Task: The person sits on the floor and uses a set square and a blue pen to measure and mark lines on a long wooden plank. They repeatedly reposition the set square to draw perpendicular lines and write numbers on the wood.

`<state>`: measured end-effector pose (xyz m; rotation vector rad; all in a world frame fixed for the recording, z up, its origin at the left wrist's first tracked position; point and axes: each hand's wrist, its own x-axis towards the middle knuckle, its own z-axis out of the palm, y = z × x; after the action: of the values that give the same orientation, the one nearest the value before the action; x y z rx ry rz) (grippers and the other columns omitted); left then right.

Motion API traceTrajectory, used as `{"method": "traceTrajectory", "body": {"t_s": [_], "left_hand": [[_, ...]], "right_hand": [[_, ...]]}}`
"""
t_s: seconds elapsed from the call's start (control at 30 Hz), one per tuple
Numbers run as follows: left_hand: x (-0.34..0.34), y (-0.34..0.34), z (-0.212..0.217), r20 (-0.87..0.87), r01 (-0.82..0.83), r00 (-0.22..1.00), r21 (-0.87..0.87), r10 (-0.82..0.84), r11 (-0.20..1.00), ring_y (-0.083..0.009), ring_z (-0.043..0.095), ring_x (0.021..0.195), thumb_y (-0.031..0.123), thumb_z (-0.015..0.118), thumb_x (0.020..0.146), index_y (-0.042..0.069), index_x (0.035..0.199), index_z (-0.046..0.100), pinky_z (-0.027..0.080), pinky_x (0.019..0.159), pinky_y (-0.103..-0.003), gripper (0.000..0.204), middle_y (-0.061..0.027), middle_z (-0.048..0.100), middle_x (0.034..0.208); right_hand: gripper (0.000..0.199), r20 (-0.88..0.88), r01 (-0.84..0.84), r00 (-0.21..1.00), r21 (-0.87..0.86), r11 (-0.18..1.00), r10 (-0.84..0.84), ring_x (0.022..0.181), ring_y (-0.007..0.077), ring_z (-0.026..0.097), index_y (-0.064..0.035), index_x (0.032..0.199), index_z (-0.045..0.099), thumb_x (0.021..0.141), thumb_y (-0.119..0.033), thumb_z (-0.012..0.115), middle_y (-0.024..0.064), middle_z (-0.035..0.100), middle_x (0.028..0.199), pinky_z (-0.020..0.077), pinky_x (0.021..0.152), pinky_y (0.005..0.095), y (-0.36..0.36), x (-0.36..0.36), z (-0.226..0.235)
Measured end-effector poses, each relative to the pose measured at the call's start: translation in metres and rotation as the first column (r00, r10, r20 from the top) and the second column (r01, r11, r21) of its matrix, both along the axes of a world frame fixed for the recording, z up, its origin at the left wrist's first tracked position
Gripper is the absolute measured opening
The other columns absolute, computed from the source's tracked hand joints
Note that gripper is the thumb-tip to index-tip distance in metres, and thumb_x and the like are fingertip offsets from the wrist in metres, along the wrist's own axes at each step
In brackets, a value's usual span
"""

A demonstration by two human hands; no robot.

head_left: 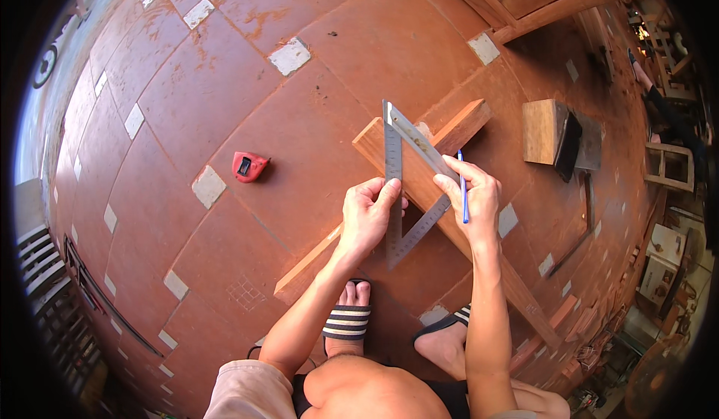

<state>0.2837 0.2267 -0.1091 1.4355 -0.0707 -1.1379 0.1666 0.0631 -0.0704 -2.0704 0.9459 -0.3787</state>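
Note:
A metal triangle square (393, 149) is held over a wooden board (517, 288) that slants from upper left to lower right. My left hand (368, 213) is closed on its ruled upright edge, thumb on top. Closed on its thicker slanting edge, my right hand (478, 194) also keeps a blue pen (463, 194) between its fingers, pointing roughly up and down. The board lies across a second timber (464, 125), whose other end (299, 273) shows beside my left forearm. Whether the square rests on the board or hovers above it, I cannot tell.
A red tape measure (251, 167) lies on the tiled floor to the left. At right stand a wooden block (541, 131) and a dark piece against it. A wooden frame (569, 0) is at the upper right. My sandalled foot (349, 316) is close below the timbers.

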Motion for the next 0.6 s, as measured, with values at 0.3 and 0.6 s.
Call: {"method": "traceTrajectory", "body": {"t_s": [0.3, 0.6], "left_hand": [[0.0013, 0.0007, -0.0027, -0.023, 0.006, 1.000, -0.017, -0.006, 1.000, -0.0098, 0.068, 0.072, 0.033, 0.068, 0.110, 0.001, 0.094, 0.073, 0.056, 0.066, -0.028, 0.036, -0.0050, 0.076, 0.084], [0.0009, 0.0019, -0.0045, -0.018, 0.008, 1.000, -0.021, -0.009, 1.000, -0.0090, 0.068, 0.072, 0.032, 0.069, 0.110, 0.002, 0.095, 0.074, 0.056, 0.066, -0.027, 0.034, -0.0043, 0.076, 0.084]], "right_hand": [[0.038, 0.016, -0.019, 1.000, -0.006, 1.000, 0.019, 0.081, 0.0244, 0.076, 0.0050, 0.120, 0.078, 0.086, -0.007, 0.089, 0.0194, 0.079, 0.098, 0.0578, 0.074, 0.0357, -0.0032, -0.0021, -0.0028], [0.037, 0.012, 0.000, 1.000, 0.000, 1.000, 0.000, 0.082, 0.0254, 0.076, 0.0056, 0.119, 0.078, 0.086, -0.007, 0.089, 0.0203, 0.079, 0.099, 0.0581, 0.075, 0.0359, -0.0019, -0.0026, -0.0042]]}}
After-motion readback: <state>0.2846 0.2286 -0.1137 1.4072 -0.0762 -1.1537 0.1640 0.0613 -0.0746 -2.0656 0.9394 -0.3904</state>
